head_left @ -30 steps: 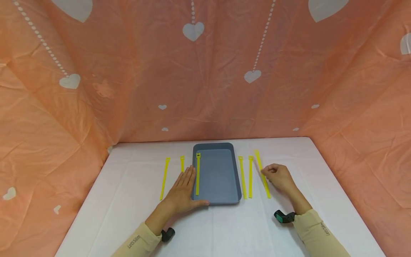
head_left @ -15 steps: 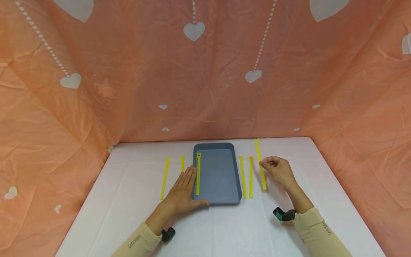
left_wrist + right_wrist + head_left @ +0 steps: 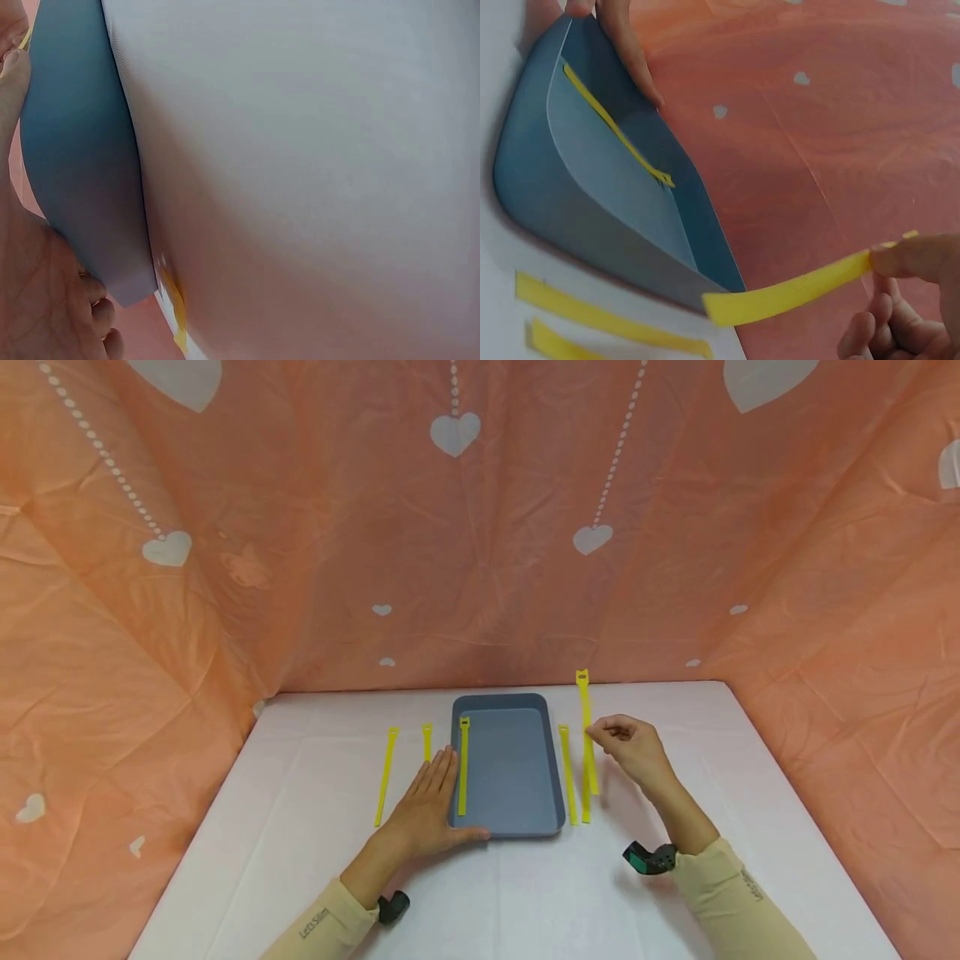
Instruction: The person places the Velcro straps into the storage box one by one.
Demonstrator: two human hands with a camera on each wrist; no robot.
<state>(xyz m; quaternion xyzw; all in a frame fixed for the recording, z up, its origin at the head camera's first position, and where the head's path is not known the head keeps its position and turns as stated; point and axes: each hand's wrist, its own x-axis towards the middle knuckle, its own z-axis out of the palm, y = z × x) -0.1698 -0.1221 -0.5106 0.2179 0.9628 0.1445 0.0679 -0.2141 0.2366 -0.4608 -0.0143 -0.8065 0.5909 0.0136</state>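
The right hand [image 3: 632, 750] pinches a strap [image 3: 586, 710], roughly parallel to the tray [image 3: 513, 768] on its left, which the straight-fingered left hand [image 3: 426, 814] touches.

The straps [image 3: 568, 775] are yellow, the tray [image 3: 512, 772] blue-grey. White hearts [image 3: 455, 435] and dotted lines [image 3: 454, 385] pattern the orange backdrop [image 3: 510, 568].

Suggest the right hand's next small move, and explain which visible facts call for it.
Probably carry the pinched yellow strap over the gray tray and lower it beside the inner strap. The right hand holds it in the air, the tray has bare floor, and the left hand touches the tray's edge.
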